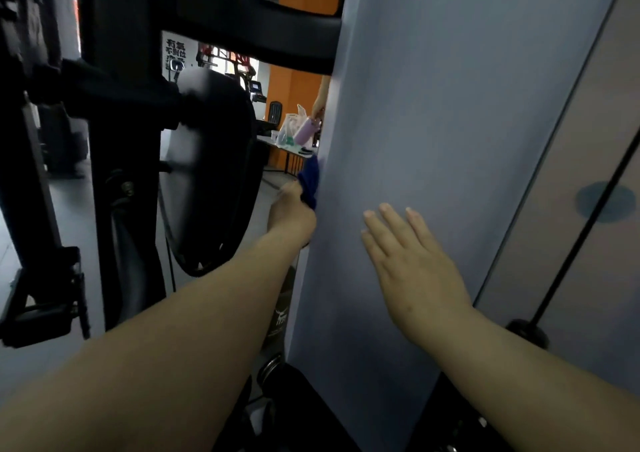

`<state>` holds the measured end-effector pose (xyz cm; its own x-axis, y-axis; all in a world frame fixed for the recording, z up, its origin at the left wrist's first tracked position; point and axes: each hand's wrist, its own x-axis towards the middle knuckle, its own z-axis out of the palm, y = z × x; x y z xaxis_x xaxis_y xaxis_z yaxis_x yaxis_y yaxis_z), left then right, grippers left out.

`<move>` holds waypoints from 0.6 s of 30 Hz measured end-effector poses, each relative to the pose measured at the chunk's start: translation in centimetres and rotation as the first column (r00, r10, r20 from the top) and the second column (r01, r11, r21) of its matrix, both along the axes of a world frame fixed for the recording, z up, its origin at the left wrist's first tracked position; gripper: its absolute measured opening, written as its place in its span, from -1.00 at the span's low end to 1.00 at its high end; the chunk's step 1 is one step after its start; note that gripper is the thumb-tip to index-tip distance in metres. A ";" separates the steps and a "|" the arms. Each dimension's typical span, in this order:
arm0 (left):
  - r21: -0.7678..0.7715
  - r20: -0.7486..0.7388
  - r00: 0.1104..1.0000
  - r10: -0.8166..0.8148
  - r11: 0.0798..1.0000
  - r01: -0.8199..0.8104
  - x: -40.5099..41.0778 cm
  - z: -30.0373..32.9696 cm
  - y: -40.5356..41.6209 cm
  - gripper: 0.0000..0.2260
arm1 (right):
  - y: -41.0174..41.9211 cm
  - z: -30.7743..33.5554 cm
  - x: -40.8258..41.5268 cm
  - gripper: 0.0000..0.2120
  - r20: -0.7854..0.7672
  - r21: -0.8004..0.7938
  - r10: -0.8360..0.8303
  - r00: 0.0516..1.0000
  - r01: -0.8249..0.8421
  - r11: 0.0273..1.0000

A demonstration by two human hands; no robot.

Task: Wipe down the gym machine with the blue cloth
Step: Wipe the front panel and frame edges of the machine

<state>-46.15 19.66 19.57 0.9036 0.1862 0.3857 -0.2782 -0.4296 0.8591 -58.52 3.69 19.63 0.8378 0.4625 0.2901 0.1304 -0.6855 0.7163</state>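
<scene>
Blue cloth [309, 180], bunched and soft, sits at the left edge of the machine's flat, smooth grey panel [450, 122], pinched in the left hand [292, 214]. Right hand [412, 264] at 4 o'clock from it, fingers spread flat on the panel; glossy black curved pad [207, 174] at 9 o'clock.

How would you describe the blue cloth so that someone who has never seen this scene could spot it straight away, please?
Find the tall grey panel of the gym machine that fills the right half of the view, with the right hand flat on its face. Follow its left edge to where the left hand reaches. The blue cloth is bunched there, the only deep blue thing against pale grey.
</scene>
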 end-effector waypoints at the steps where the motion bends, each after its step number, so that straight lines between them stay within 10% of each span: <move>1: 0.011 -0.074 0.997 0.002 1.000 -0.001 -0.2 -1.2 0.0 -0.72 | 0.0 -0.2 0.0 -0.31 -0.043 0.040 -0.008 0.999 0.010 0.999; 9: 0.006 0.082 0.997 -0.009 1.000 0.008 -0.7 -0.6 0.6 -0.73 | 0.8 -6.7 -3.6 -0.42 0.046 0.562 0.078 0.996 -0.091 0.822; 14: 0.055 -0.210 0.976 0.057 0.997 -0.046 -1.3 -5.0 0.0 -0.81 | 0.0 -7.1 -4.9 -0.45 0.083 0.641 0.026 0.996 -0.074 0.764; 18: -0.265 0.149 0.989 0.028 0.964 0.012 -3.8 -3.7 -1.6 -0.80 | 0.0 -7.1 -4.9 -0.48 0.098 0.658 0.024 0.995 -0.083 0.748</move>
